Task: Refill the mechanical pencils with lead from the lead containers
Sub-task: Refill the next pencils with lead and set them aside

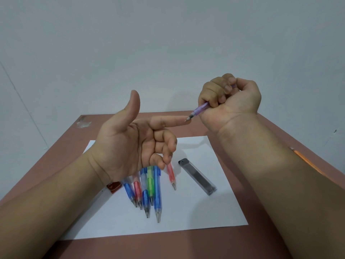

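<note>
Both forearms enter from the bottom corners, raised over a reddish-brown counter (186, 245). White paper sheet (214, 208) lies on the counter, nearest things on it: a cluster of mechanical pencils (147, 189), tips pointing toward the camera, in blue, red and green, lying side by side and touching or overlapping. Just to their right, apart from the cluster, a single red mechanical pencil (171, 176), tip also toward the camera. Right of that, a dark translucent lead container (197, 176) lies flat on the paper, angled, not touching any pencil. Small dark red object (113, 186) at the paper's left edge, mostly hidden under the left wrist; can't tell what it is. Orange pencil (306, 161) on the counter at the far right, partly behind the right forearm.

Above these, left hand (130, 139) palm-up, thumb up, index finger stretched out to the right, other three fingers loosely curled, holding nothing. Right hand (229, 100) is fisted around a purple mechanical pencil (200, 108), tip down-left, thumb over the top end. Pencil tip sits at the left index fingertip (182, 120), touching or almost; can't tell which.

Farther back: scrap of clear tape (84, 122) on the counter's far left corner, then a plain pale wall (168, 43).
</note>
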